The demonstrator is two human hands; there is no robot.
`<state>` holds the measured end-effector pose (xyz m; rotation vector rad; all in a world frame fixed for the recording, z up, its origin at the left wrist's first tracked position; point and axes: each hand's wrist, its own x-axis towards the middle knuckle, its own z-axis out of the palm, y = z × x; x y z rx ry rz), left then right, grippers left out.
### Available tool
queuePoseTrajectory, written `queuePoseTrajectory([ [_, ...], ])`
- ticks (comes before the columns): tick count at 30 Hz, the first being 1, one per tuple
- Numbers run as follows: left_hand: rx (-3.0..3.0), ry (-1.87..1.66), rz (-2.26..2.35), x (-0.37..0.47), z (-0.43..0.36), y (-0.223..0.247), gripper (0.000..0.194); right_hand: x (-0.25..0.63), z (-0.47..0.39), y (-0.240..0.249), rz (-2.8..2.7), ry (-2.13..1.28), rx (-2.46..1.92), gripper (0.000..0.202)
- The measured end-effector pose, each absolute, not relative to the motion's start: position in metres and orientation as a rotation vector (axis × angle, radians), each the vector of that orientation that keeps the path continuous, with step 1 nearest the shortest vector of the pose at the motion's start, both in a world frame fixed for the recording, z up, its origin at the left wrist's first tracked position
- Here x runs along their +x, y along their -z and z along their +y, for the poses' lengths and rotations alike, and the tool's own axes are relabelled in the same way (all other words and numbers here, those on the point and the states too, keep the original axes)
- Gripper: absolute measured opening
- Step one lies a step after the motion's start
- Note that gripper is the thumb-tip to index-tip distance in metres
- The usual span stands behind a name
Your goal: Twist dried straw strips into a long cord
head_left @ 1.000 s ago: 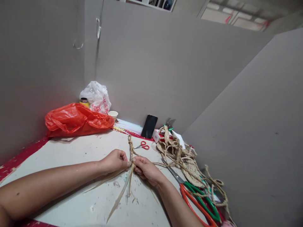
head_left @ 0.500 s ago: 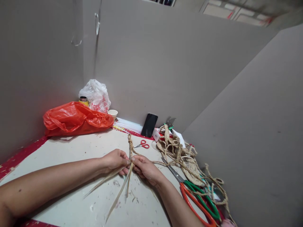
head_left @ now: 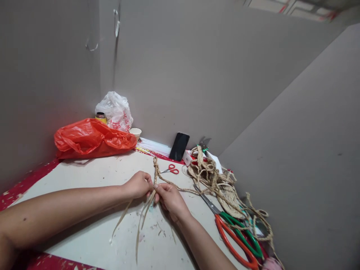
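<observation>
Both hands meet at the lower end of a short braid of straw-coloured fibre [head_left: 156, 172], which stands out away from me over the white board. My left hand [head_left: 140, 185] pinches strands at the braid's left side, its fingertips close to those of the other hand. Thumb and forefinger of my right hand [head_left: 170, 198] press on the strands where the braid ends. Loose fibre strands [head_left: 138, 240] hang from there toward me, and one [head_left: 121, 221] trails below my left wrist. A thin twisted cord [head_left: 180, 188] runs from the braid rightward behind my right hand.
Small red-handled scissors [head_left: 172, 169] lie beyond the braid. Large scissors with red and green handles [head_left: 236, 240] and a heap of braided cord [head_left: 209, 172] lie at right. Behind are a phone [head_left: 179, 146], a paper cup [head_left: 135, 132] and a red plastic bag [head_left: 92, 139].
The loose strands have shifted: the long middle one hangs straighter, and the left one has swung down toward the right. Both hands still pinch at the braid's end. The view has tilted slightly.
</observation>
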<state>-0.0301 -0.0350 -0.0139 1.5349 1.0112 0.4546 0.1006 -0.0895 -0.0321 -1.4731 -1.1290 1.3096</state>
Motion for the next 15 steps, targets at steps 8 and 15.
queuePoseTrajectory([
  [8,1.877,-0.630,1.167,-0.027,-0.052,0.012,0.004,0.092,-0.095,0.028,-0.951,-1.274,-1.424,0.037],
  [15,1.761,-0.504,1.179,-0.024,-0.052,-0.001,0.028,0.093,-0.093,0.028,-0.882,-1.331,-1.375,0.031],
])
